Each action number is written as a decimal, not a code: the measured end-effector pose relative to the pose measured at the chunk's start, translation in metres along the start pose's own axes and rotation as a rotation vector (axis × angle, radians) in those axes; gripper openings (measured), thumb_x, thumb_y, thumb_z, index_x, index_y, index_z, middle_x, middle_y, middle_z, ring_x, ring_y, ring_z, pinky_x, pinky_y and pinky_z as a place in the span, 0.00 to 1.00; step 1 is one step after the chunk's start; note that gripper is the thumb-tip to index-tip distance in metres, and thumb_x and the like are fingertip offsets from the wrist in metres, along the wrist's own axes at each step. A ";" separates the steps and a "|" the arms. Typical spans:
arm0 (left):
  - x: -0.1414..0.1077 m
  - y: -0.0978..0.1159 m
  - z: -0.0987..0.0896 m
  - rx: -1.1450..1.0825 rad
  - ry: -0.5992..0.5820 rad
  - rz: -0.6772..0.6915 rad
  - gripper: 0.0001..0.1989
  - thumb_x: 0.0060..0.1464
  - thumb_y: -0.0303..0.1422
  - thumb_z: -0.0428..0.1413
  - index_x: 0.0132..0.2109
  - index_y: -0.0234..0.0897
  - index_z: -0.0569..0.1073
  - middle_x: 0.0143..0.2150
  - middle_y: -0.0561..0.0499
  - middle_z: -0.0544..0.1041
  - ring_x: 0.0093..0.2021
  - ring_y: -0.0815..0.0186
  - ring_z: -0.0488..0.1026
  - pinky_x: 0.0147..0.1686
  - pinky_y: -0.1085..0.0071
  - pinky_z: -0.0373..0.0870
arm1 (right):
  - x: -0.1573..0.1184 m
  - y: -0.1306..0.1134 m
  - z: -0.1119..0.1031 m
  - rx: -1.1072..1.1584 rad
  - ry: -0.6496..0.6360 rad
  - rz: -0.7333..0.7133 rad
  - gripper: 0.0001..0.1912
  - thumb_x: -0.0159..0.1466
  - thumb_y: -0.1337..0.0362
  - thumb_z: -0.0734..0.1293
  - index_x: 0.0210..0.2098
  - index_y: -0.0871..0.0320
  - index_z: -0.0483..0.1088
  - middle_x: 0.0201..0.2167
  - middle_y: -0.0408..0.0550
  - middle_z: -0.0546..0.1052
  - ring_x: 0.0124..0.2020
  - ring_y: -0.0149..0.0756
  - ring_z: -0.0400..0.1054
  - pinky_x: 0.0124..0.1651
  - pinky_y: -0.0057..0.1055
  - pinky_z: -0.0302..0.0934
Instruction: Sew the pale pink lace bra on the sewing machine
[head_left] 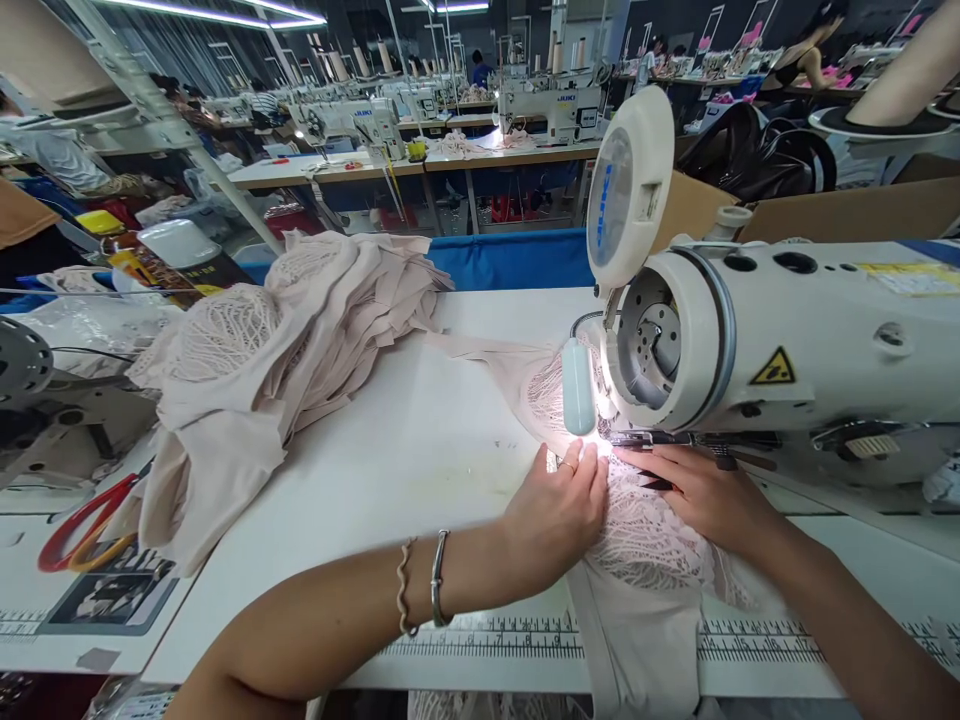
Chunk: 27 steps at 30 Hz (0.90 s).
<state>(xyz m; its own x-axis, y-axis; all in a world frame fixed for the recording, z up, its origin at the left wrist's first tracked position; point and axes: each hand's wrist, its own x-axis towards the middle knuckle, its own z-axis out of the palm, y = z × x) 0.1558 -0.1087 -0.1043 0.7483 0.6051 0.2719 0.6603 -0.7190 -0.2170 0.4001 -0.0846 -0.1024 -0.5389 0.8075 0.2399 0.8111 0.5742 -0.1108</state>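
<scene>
Beige-pink lace garment [645, 540] lies under the head of a white sewing machine [780, 330], its plain lower part hanging over the table's front edge. My left hand [559, 510], with a ring and two bracelets, presses its fingers together on the fabric just left of the lit needle area. To the right of the needle, my right hand [712, 500] rests on the lace with fingers reaching toward it. A dark pointed tool [657, 482], perhaps thread snips, sticks out from under those fingers; most of it is hidden. The needle itself cannot be made out.
A pile of matching garments [300, 340] lies at the left. Red-and-orange-handled scissors [90, 530] rest beyond it. A pale green lamp [577, 385] hangs by the needle; the machine's round cover [630, 190] stands open. A printed ruler [495, 637] runs along the front edge.
</scene>
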 end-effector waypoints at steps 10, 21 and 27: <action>0.003 -0.012 -0.004 -0.015 -0.019 0.037 0.22 0.68 0.24 0.44 0.65 0.20 0.65 0.63 0.34 0.72 0.64 0.50 0.68 0.53 0.51 0.74 | 0.000 -0.002 -0.001 0.029 -0.065 0.036 0.32 0.59 0.74 0.57 0.56 0.43 0.75 0.50 0.43 0.81 0.47 0.38 0.78 0.42 0.32 0.73; 0.007 -0.042 0.003 -0.117 0.005 0.132 0.20 0.68 0.20 0.41 0.62 0.22 0.66 0.60 0.35 0.74 0.56 0.54 0.74 0.53 0.56 0.69 | 0.002 -0.007 -0.003 0.094 -0.142 0.147 0.30 0.61 0.71 0.58 0.59 0.45 0.73 0.54 0.43 0.79 0.49 0.39 0.77 0.44 0.33 0.74; 0.013 -0.058 -0.003 -0.242 -0.095 0.129 0.20 0.68 0.19 0.39 0.62 0.27 0.65 0.59 0.37 0.75 0.49 0.59 0.77 0.54 0.57 0.68 | 0.003 -0.007 -0.001 0.111 -0.101 0.099 0.28 0.62 0.71 0.59 0.58 0.47 0.72 0.51 0.45 0.80 0.48 0.39 0.77 0.46 0.33 0.74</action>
<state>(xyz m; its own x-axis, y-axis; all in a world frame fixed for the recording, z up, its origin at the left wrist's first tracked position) 0.1270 -0.0597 -0.0847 0.8351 0.5248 0.1650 0.5336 -0.8457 -0.0108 0.3932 -0.0862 -0.1003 -0.4818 0.8673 0.1253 0.8345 0.4977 -0.2366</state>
